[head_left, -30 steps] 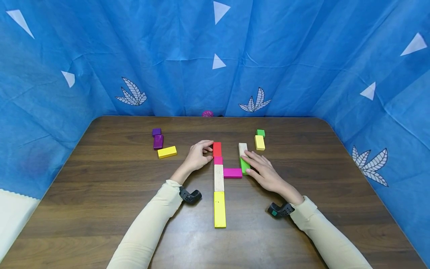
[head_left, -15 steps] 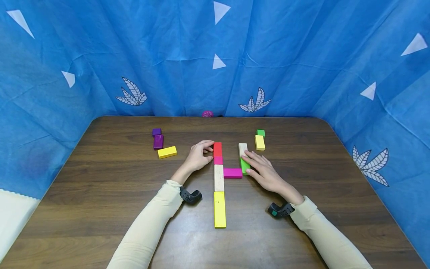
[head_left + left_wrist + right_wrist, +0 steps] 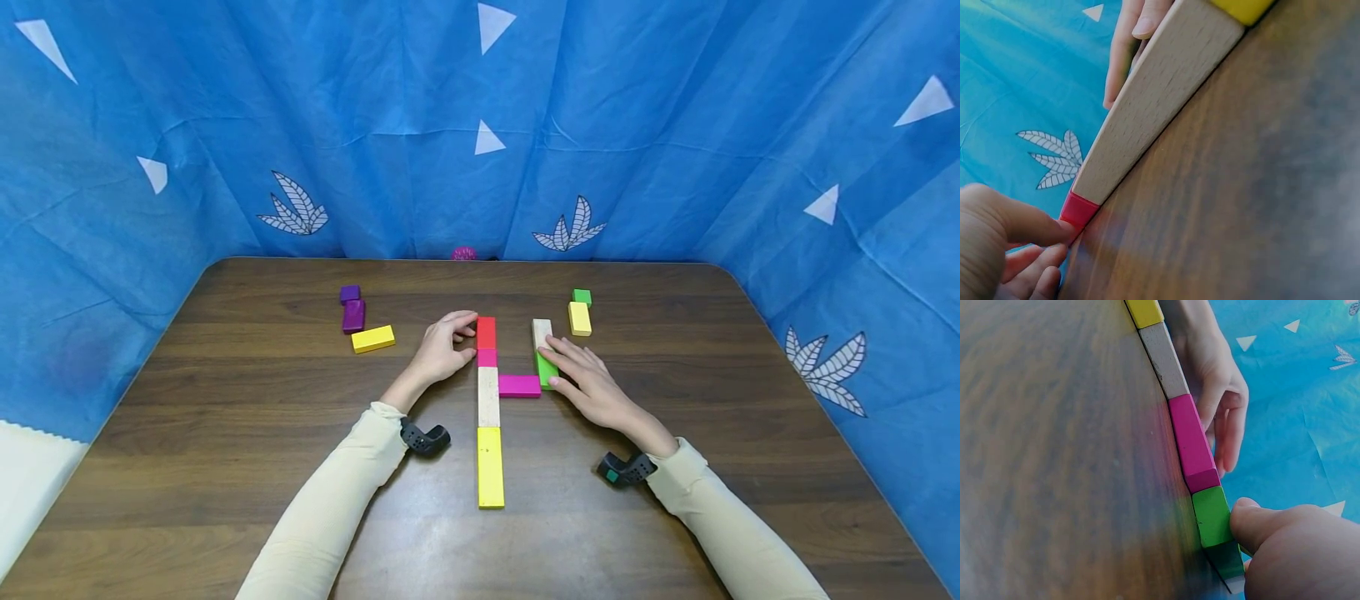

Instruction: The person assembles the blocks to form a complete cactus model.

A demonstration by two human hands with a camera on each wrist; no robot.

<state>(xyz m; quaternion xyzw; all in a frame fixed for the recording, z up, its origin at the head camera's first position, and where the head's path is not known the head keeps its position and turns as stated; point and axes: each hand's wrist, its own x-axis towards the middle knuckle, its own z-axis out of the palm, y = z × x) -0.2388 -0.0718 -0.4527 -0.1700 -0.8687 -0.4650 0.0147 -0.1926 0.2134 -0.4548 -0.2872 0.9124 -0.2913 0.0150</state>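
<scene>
In the head view, a column of blocks runs away from me: yellow [image 3: 491, 467], pale wood [image 3: 488, 397], pink [image 3: 487, 357] and red [image 3: 486, 332]. A magenta block [image 3: 519, 386] bridges sideways from the wooden one to a green block [image 3: 547, 371], with a whitish block [image 3: 542, 332] beyond it. My left hand [image 3: 442, 347] touches the left side of the column, index finger at the red block, thumb at the pink one; its other fingers bend loosely. My right hand [image 3: 592, 383] rests its extended fingers over the green and whitish blocks, thumb on the green.
Back left on the brown table [image 3: 247, 417] lie a dark purple block [image 3: 349, 293], a purple block [image 3: 353, 317] and a yellow block [image 3: 373, 339]. Back right are a small green block [image 3: 582, 296] and a pale yellow block [image 3: 580, 318]. A blue curtain [image 3: 420, 183] hangs behind.
The red and pink blocks shifted very slightly right early on, with my left hand against them. Since then, both hands and the blocks look nearly still.
</scene>
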